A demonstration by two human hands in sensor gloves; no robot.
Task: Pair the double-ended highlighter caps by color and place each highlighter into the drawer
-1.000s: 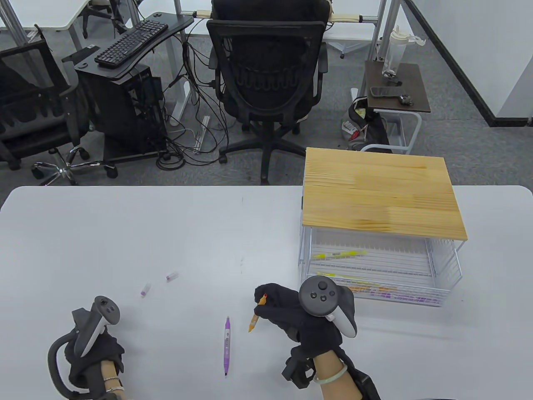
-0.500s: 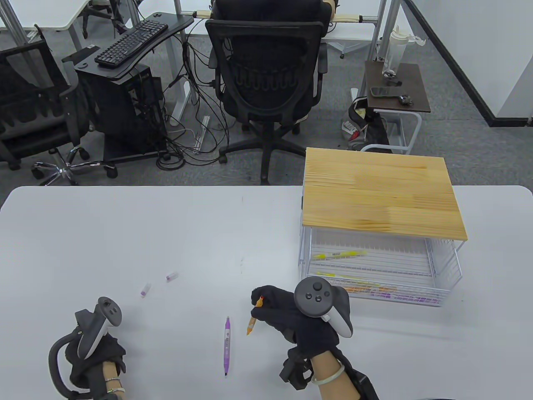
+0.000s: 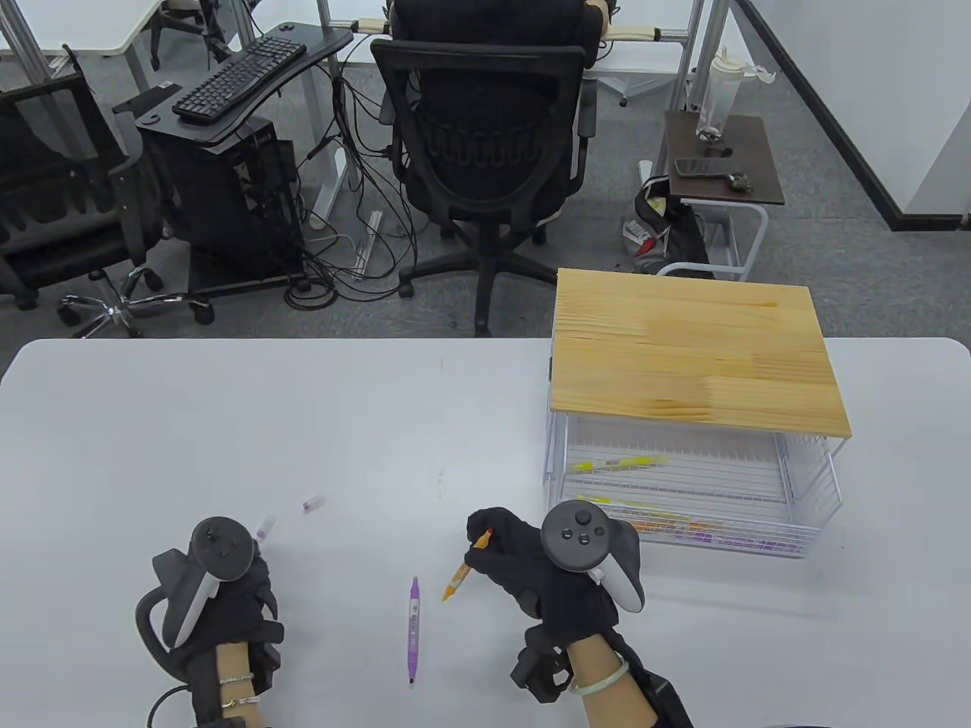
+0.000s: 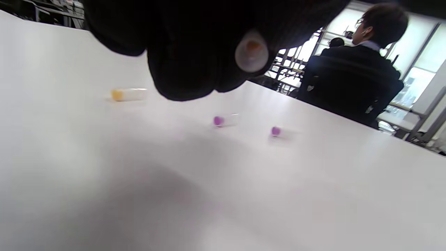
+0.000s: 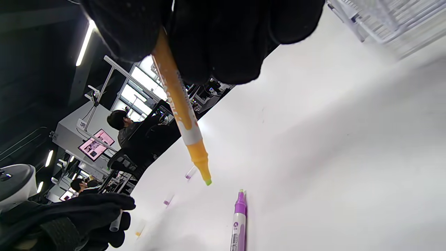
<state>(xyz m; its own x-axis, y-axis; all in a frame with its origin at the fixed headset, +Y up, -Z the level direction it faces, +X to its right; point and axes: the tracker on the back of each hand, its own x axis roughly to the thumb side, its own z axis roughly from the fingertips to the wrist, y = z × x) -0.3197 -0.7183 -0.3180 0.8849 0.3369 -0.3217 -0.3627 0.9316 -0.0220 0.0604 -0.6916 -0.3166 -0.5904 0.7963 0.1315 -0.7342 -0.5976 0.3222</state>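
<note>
Left hand [image 3: 227, 599] has moved up from the worktop's [image 3: 303, 409] near edge toward the purple caps [image 4: 223, 120], pinching an orange cap [image 4: 251, 51]. Right hand [image 3: 531, 569] grips the uncapped orange highlighter [image 3: 463, 570], tip angled left, apparently offered for capping. Purple highlighter [image 3: 413, 618] lies between them; drawer [image 3: 675, 493] open at right.

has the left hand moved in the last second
Yes. The left hand has gone forward and slightly right on the table, toward the two purple caps; it now sits just short of the nearer one, closer to the purple highlighter.
</note>
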